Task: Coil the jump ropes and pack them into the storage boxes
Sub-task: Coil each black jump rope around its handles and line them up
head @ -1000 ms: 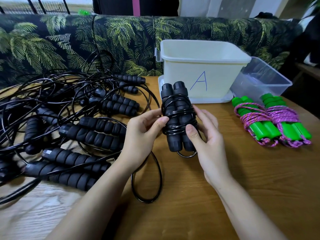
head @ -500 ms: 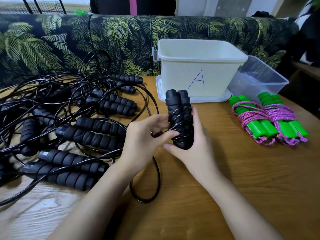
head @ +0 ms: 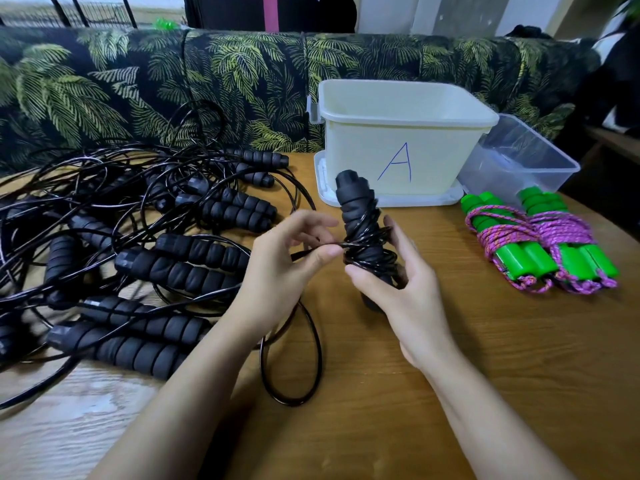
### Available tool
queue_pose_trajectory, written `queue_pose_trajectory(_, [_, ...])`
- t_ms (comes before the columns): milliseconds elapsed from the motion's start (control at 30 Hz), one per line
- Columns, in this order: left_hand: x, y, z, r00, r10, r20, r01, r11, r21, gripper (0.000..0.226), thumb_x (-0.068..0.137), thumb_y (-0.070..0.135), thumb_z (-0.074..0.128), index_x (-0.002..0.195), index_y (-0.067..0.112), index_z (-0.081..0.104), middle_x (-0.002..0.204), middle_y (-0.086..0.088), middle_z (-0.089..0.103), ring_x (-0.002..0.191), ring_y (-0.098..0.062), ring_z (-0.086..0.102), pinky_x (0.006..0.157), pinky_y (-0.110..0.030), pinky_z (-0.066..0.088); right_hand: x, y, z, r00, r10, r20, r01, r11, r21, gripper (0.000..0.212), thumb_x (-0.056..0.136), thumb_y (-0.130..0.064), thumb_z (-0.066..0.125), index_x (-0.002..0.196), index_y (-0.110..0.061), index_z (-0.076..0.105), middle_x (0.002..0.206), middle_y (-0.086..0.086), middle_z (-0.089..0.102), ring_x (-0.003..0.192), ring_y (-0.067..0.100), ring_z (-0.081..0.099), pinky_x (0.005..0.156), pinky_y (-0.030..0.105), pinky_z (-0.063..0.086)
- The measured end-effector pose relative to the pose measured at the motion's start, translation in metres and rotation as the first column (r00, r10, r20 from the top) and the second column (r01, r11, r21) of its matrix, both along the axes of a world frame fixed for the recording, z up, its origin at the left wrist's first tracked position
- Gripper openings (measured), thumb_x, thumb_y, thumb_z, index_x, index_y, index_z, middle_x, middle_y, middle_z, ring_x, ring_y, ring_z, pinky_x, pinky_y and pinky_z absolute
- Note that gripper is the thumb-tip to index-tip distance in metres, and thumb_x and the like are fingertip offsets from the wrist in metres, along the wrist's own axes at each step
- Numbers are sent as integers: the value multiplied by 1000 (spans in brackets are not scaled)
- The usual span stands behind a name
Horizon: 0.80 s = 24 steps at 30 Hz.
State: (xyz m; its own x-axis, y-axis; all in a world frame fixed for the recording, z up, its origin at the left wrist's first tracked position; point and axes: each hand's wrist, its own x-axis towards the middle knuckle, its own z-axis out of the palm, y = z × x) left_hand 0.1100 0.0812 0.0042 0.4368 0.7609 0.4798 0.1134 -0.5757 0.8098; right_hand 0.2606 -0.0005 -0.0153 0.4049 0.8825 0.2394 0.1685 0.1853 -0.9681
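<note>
Winding the last turns on the black handle bundle (head: 362,233), upright above mid-table.

The right hand (head: 405,285) curls thumb and fingers round its lower half. The left hand (head: 280,268) pinches the free cord (head: 311,250) between thumb and forefinger, its other fingers loose. A second ago both handles faced the camera; now the bundle is turned edge-on and the cord is drawn taut. A slack loop (head: 294,368) lies at 7 o'clock, probably a few wraps' worth. Box A (head: 349,161) waits at 12 o'clock, the green-handled ropes (head: 540,244) at 3, and the loose black pile (head: 156,244) at 9.
</note>
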Motion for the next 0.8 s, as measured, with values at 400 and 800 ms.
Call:
queue_pose_trajectory(400, [3,-5,3,962,-185,200,250,890,-382,40,87,25,58,126,15,59,120,5,70,115,-7,63,92,-18,47,-3,-3,3,973,211,-94,-206,977,61,63,82,-38,68,141,-28,48,139,-8,58,134,9,48,114,37,36])
queue_pose_trajectory(800, [5,-7,-2,987,94,127,-57,963,-264,29,69,33,80,93,18,70,88,5,75,85,-10,71,78,-22,55,-3,-3,1,988,74,132,-91,988,128,71,75,-24,78,136,-42,47,131,-19,62,124,2,56,106,28,44])
